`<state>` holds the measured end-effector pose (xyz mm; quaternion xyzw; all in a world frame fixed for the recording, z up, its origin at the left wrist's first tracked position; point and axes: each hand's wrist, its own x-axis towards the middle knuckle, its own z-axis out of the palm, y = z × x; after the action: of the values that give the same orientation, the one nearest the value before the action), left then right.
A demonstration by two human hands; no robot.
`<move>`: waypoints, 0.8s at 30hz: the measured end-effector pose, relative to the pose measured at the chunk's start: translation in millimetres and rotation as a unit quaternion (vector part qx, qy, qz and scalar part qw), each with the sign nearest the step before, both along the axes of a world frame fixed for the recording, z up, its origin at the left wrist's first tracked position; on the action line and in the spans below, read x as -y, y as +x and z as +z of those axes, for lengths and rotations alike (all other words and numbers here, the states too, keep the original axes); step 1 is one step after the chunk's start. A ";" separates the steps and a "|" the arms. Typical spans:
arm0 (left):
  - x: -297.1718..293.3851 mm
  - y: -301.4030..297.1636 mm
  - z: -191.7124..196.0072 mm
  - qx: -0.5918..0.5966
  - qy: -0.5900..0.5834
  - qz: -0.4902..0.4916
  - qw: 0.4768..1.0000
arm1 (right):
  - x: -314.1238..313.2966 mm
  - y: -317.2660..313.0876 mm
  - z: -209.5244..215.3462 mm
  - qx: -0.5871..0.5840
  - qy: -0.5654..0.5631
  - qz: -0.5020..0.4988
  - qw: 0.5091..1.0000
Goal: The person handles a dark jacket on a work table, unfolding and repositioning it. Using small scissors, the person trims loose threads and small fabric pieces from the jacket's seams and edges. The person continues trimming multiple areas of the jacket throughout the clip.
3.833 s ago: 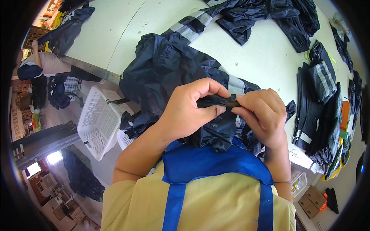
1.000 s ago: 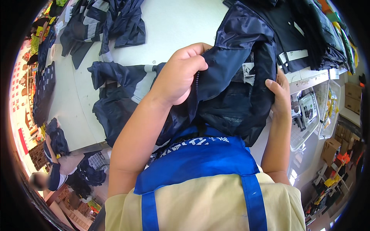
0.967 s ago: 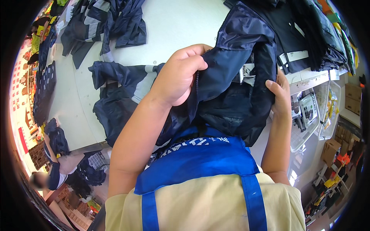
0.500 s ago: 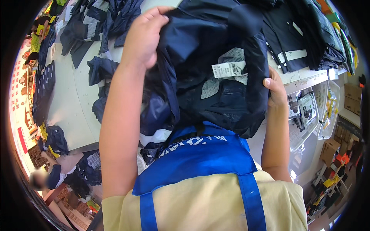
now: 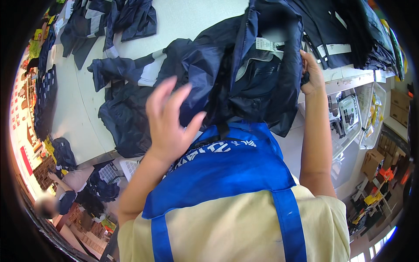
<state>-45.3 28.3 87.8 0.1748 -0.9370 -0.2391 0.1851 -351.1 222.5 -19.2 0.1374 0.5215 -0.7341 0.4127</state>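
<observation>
**Right grip on the jacket's edge, left hand free beside it**

My left hand (image 5: 168,120) is nearest to me, fingers spread and holding nothing, palm toward the dark navy jacket (image 5: 244,74) that hangs just beyond its fingertips. I cannot tell whether the fingertips brush the cloth or stop just short of it; they overlap it in the view.

My right hand (image 5: 310,72) is raised farther out, and its grip is closed on the jacket's right edge, pinching the fabric so the garment hangs from there. From that grip the jacket spreads leftward, across to my open left hand, and its long axis runs roughly up and down, from the raised collar end with its white label (image 5: 267,43) down toward my blue apron (image 5: 227,166). The lining faces me. So the free left edge lies closer to my left hand than to my right.

Past the left hand, the jacket's sleeve with a pale grey band (image 5: 148,72) trails onto the white desk (image 5: 192,17). Farther left beyond it lie more dark garments (image 5: 109,19). Beyond my right grip, a stack of folded dark garments (image 5: 349,35) sits at the desk's edge, clear plastic bins (image 5: 362,118) below it.
</observation>
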 end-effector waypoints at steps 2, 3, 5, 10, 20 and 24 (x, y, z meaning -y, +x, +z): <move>-11.0 63.4 -22.2 0.047 -0.054 0.083 0.994 | -6.3 -5.5 -8.2 -0.003 0.016 -0.001 1.000; -18.5 92.6 -30.0 0.071 -0.092 0.127 0.985 | -6.0 -8.0 -10.3 -0.002 0.019 0.013 1.000; -38.0 137.3 -43.0 0.135 -0.113 0.219 0.960 | -1.9 -13.9 -12.6 -0.033 0.058 0.034 0.997; -51.4 181.9 -81.0 0.189 0.040 0.327 0.925 | 11.5 -65.4 -3.2 -0.209 0.207 0.003 0.956; -1.4 193.6 -99.7 0.012 0.118 0.395 0.911 | 144.2 -59.2 71.4 -0.790 0.301 0.198 0.496; 46.6 170.4 -22.3 -0.081 -0.051 0.379 0.920 | 169.7 143.3 121.0 -0.749 -0.043 0.445 0.489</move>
<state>125.1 -18.3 65.5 0.4872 -0.7936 -0.1159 0.3455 -207.7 52.8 101.8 -0.7325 0.5938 -0.3003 0.1438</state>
